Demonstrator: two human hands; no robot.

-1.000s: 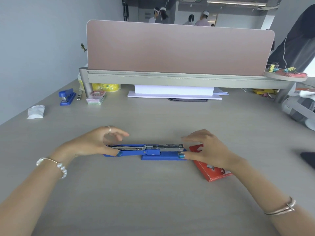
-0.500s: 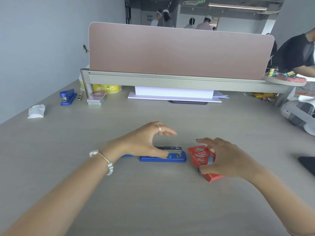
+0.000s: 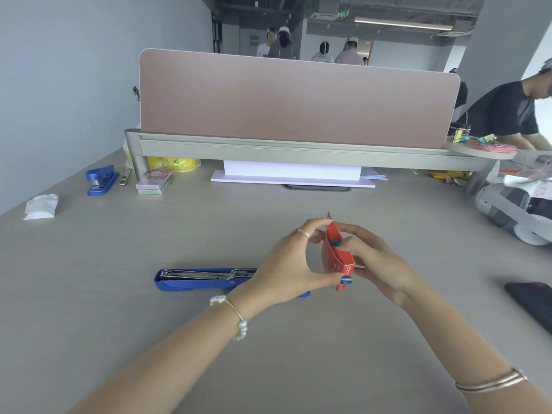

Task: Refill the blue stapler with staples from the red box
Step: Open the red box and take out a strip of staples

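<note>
The blue stapler (image 3: 203, 279) lies flat on the grey desk, swung fully open, its metal staple channel facing up; its right end is hidden behind my left wrist. Above the desk, both hands hold the small red box (image 3: 336, 258) upright. My left hand (image 3: 289, 267) grips its left side with thumb low and fingers at the top. My right hand (image 3: 376, 258) holds it from the right, and a finger reaches into the open top. No staples are visible.
A second blue stapler (image 3: 100, 179) sits far left by a crumpled white tissue (image 3: 40, 206). Sticky-note pads (image 3: 155, 182) and white paper (image 3: 292, 173) lie under the pink divider (image 3: 298, 97). A dark phone (image 3: 530, 300) lies at the right edge. A person works at far right.
My left hand left the stapler and moved right. Both hands lifted the red box off the desk and turned it upright. The stapler now lies open by itself.
</note>
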